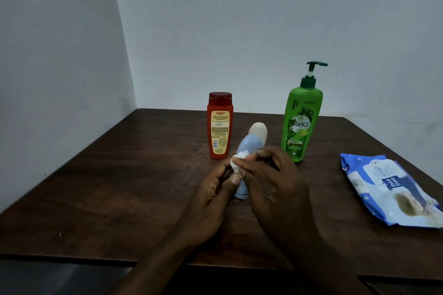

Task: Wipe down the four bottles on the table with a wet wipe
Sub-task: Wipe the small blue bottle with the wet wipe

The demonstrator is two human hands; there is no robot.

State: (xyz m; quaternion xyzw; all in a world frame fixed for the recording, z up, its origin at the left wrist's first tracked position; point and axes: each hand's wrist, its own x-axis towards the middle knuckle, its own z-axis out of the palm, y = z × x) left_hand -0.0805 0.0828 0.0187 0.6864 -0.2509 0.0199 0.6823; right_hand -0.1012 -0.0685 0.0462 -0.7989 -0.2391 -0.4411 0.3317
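A pale blue bottle [250, 148] is tilted over the table's middle, and my left hand [211, 196] grips its lower end. My right hand [271, 179] presses a small crumpled white wet wipe [237, 160] against the bottle's side. Just behind the blue bottle shows a cream, rounded bottle [259, 130], its lower part hidden. A red bottle [220, 127] with a yellow label stands upright to the left. A green pump bottle [300, 122] stands upright to the right.
A blue and white pack of wet wipes [388, 189] lies flat on the right side of the dark wooden table [119, 175]. The table stands in a corner, with pale walls behind and to the left. Its near edge runs below my forearms.
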